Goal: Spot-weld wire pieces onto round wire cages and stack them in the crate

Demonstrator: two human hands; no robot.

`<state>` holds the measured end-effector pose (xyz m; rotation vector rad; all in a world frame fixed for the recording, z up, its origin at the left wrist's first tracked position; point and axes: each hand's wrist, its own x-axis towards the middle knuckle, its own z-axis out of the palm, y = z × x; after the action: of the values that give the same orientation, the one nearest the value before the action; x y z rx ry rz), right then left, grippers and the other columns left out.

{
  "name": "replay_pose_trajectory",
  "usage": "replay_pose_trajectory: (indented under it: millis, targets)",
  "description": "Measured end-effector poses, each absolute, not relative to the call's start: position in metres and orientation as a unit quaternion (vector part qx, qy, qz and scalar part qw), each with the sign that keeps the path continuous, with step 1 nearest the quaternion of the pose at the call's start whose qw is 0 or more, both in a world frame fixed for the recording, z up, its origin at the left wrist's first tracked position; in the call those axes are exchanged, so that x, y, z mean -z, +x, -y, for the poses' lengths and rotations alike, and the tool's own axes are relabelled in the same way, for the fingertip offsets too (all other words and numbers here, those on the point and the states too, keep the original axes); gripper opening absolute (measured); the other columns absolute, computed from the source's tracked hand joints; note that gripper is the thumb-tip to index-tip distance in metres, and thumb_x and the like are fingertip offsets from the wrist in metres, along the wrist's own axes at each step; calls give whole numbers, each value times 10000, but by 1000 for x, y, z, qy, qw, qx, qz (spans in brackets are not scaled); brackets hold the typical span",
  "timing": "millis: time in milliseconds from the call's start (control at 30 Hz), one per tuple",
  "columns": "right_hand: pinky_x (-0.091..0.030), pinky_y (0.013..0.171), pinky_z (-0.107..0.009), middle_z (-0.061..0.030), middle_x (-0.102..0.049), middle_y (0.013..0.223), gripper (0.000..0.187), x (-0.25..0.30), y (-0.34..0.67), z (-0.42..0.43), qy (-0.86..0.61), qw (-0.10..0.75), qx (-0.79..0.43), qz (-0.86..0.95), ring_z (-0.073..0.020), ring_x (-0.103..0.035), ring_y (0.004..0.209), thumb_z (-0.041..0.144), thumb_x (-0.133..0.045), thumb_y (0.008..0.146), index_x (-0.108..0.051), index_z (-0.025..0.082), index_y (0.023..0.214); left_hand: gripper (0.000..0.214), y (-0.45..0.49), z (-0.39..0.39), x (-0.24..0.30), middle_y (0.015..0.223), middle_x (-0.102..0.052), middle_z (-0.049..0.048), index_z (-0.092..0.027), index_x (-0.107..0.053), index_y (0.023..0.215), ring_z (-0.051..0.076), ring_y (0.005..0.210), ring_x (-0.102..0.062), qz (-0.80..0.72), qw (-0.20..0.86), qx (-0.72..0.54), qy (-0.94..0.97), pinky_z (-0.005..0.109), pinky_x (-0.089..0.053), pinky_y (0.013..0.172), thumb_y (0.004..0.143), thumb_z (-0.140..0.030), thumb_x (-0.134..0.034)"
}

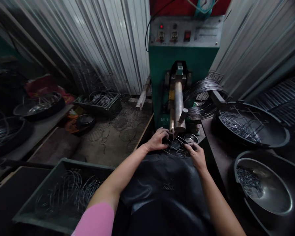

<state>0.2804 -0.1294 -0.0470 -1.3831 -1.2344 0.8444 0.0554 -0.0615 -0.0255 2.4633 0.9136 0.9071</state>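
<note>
Below the tip of the green spot welder's electrode arm (179, 105), my two hands hold a thin bent-wire piece (180, 139). My left hand (157, 140) is closed on its left side, with the fingertips curled close to the electrode tip. On the right, my right hand (196, 152) pinches the wire between thumb and fingers. A curved part of the wire hangs below, over the dark apron (167, 177). Small dark bits of wire lie on the apron. Exactly how the wires cross at the tip is too dim to tell.
Wire hoops fill a green crate (64, 164) at lower left. A wire bundle (204, 95) hangs right of the welder. Round pans with short wire pieces (241, 127) and small metal parts (250, 180) stand at right. Another crate (98, 101) sits by the corrugated wall.
</note>
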Motion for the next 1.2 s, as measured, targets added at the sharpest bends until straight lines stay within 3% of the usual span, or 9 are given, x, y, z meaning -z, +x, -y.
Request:
replay_pose_trajectory:
  millis: [233, 400, 900, 1200]
  targets:
    - [-436, 713, -310, -31, -625, 752, 268, 55, 278, 141, -589, 568, -337, 466, -188, -556, 743, 446, -632, 711, -630, 180, 747, 278, 54, 67, 27, 1181, -541, 114, -187, -484, 820, 236, 1170, -462, -354, 162, -307, 869, 517, -167, 1071, 641, -250, -688]
    - [-429, 709, -297, -19, -596, 726, 269, 52, 271, 144, -598, 580, -315, 454, -169, -535, 707, 446, -609, 735, -616, 179, 766, 273, 55, 70, 26, 1250, -509, 133, -190, -479, 810, 244, 1207, -432, -368, 172, -292, 866, 516, -226, 1049, 659, -261, -696]
    - [-419, 707, -292, -18, -586, 738, 220, 51, 269, 146, -560, 610, -322, 458, -169, -530, 722, 410, -614, 747, -582, 198, 697, 286, 55, 69, 28, 1120, -551, 126, -184, -457, 748, 234, 1081, -505, -367, 166, -299, 865, 436, -382, 942, 678, -308, -706]
    - [-423, 717, -297, -10, -596, 752, 227, 56, 279, 146, -551, 585, -369, 466, -175, -536, 735, 421, -624, 729, -618, 200, 780, 317, 54, 67, 32, 1152, -539, 125, -186, -445, 746, 239, 1104, -496, -369, 192, -308, 855, 419, -393, 930, 656, -315, -720]
